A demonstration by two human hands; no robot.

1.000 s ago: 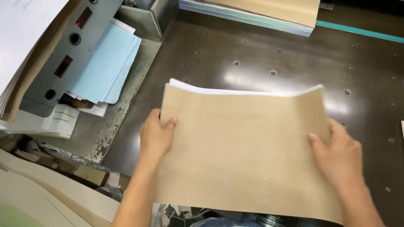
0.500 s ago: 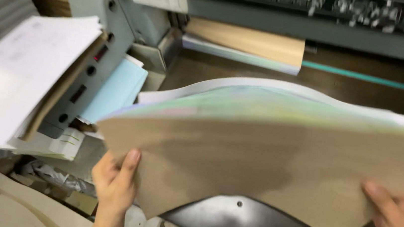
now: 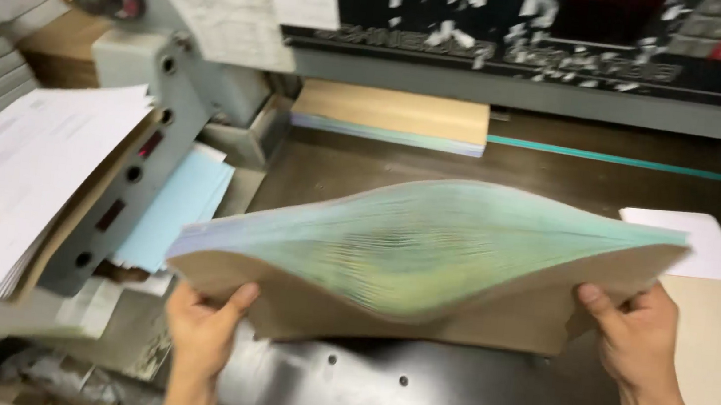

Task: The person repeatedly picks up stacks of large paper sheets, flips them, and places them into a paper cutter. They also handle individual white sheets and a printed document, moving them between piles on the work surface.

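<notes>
Single head view, close, looking down-forward over cutter table (image 3: 447,399).

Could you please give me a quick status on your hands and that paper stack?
Left hand and right hand gripping opposite ends of paper stack. Stack lifted off machine bed, bowed, sheets fanned. Second stack sits behind, apart.

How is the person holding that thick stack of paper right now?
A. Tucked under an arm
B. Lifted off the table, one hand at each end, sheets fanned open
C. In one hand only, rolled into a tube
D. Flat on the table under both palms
B: the left hand and right hand grip opposite ends of the stack, which bows above the table with its sheet edges fanned.
</notes>
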